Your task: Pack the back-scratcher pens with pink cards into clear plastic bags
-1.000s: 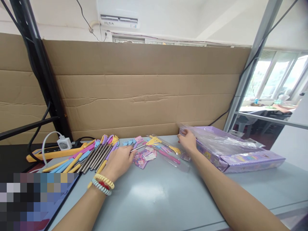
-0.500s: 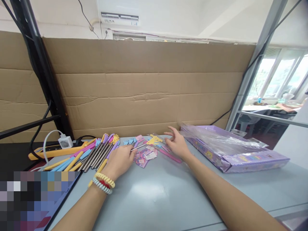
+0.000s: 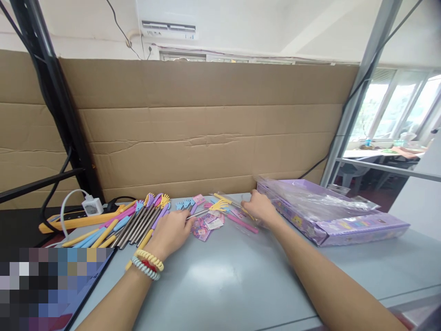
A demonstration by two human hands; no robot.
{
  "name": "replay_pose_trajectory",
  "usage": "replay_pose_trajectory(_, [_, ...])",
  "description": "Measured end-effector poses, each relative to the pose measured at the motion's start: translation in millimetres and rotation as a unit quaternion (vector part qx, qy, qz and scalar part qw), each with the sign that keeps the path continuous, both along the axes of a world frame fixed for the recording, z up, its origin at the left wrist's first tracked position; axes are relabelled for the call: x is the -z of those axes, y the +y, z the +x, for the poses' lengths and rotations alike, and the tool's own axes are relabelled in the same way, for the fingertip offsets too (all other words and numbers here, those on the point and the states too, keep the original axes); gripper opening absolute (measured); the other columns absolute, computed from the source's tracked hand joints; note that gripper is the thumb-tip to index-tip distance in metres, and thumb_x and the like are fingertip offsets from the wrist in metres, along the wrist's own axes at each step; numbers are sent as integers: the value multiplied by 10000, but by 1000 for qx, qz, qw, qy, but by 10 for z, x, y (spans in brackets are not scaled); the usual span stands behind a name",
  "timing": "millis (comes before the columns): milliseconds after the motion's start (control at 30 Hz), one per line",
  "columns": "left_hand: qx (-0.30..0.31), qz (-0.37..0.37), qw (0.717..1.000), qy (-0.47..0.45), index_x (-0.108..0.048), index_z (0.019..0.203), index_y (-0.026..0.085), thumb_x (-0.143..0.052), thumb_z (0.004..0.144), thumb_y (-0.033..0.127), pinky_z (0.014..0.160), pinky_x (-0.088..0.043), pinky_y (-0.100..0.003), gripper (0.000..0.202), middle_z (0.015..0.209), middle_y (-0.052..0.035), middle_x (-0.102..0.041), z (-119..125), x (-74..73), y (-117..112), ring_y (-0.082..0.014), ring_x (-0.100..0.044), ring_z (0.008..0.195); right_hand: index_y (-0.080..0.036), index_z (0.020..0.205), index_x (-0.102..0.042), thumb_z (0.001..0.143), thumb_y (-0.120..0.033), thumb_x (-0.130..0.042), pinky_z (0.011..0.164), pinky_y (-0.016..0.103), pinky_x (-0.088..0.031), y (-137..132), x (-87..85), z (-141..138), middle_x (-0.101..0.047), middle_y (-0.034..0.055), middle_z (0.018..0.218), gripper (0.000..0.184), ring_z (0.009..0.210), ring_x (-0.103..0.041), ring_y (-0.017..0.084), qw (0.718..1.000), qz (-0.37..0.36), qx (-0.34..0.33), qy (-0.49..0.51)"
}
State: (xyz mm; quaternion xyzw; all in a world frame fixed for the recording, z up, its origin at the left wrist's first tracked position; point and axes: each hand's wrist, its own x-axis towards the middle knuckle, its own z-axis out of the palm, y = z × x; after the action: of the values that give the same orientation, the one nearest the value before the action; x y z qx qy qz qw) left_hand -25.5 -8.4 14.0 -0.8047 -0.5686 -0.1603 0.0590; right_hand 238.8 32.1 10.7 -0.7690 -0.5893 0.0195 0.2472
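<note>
My left hand (image 3: 171, 233) lies closed on the grey table (image 3: 223, 285), pinching the metal shaft of a yellow hand-shaped back scratcher (image 3: 212, 208). A row of several more scratchers (image 3: 138, 219) with pink, blue, yellow and purple handles lies just left of it. My right hand (image 3: 259, 208) is curled over a clear plastic sleeve with a yellow-headed scratcher and a pink-handled one (image 3: 241, 222) in it. Small pink paper tags (image 3: 206, 224) lie between the two hands.
A flat purple box (image 3: 330, 216) covered with clear plastic bags sits at the right. A yellow power strip with a white charger (image 3: 90, 206) lies at the back left. A brown cardboard wall (image 3: 206, 128) closes the back. A black frame post (image 3: 58, 101) stands left.
My right hand moved from the purple box's corner left to the scratchers, then closed down onto the plastic sleeve. My left hand has stayed put.
</note>
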Motion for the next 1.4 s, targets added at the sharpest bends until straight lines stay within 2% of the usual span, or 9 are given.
replay_pose_trajectory(100, [3,2,1000,-1,-576,756,204,-310,887,377,581,-361,-295,344,835,-68,-667,-3,12,4,-222,-607,760,-115,868,-632,684,-374,-536,577,332,-433,-31,-136,149,-664,168,774,331,715,-637,277,993,-112,23,-23])
replay_pose_trajectory(200, [5,8,1000,-3,-582,757,208,-318,884,373,586,-365,-294,337,826,-62,-666,-7,32,7,-223,-606,765,-114,955,-621,698,-417,-526,588,333,-445,-27,-193,270,-668,134,721,408,632,-640,242,984,-168,53,-10])
replay_pose_trajectory(367, [9,11,1000,-10,-596,759,213,-330,880,369,584,-356,-288,331,804,-58,-662,-2,62,20,-217,-603,754,-92,1009,-618,703,-415,-525,636,330,-450,-3,-111,209,-659,193,952,455,847,-637,292,991,-129,27,-37])
replay_pose_trajectory(500, [-11,39,998,-48,-583,755,204,-322,888,357,577,-346,-287,331,790,-56,-653,11,55,39,-210,-595,722,-102,1189,-538,759,-420,-494,732,311,-441,-60,-3,-66,-625,172,1098,536,967,-599,274,994,35,-105,-17])
replay_pose_trajectory(633, [-40,135,979,-145,-565,817,192,-305,904,326,634,-366,-288,306,800,-52,-645,-10,23,56,-205,-595,765,-162,1262,-486,800,-436,-493,744,311,-440,-222,61,-357,-664,100,1016,537,865,-616,219,945,133,-299,15])
replay_pose_trajectory(867, [-84,204,949,-224,-519,961,174,-311,908,335,593,-364,-286,268,770,-55,-645,-79,27,96,-214,-602,709,-226,1106,-613,830,-440,-496,734,298,-442,-414,86,-559,-657,66,1051,369,887,-593,189,846,100,-523,33])
replay_pose_trajectory(1067, [96,74,980,-155,-537,1013,191,-331,904,356,561,-366,-256,286,722,-27,-652,-5,54,11,-178,-603,646,-190,978,-665,856,-478,-441,647,253,-424,-354,155,-551,-684,47,919,384,769,-590,158,838,61,-528,123])
replay_pose_trajectory(1200, [230,12,968,-100,-584,978,212,-356,900,321,606,-390,-241,264,812,-25,-670,84,71,-86,-158,-601,701,-181,914,-683,852,-536,-406,614,254,-412,-353,178,-591,-677,38,816,455,726,-578,165,825,50,-531,186])
replay_pose_trajectory(1400, [263,8,960,-96,-570,1054,220,-406,884,324,605,-391,-236,258,827,-12,-673,148,68,-146,-141,-580,676,-189,865,-684,867,-478,-414,611,245,-428,-381,184,-686,-658,29,784,395,704,-569,144,809,54,-494,313])
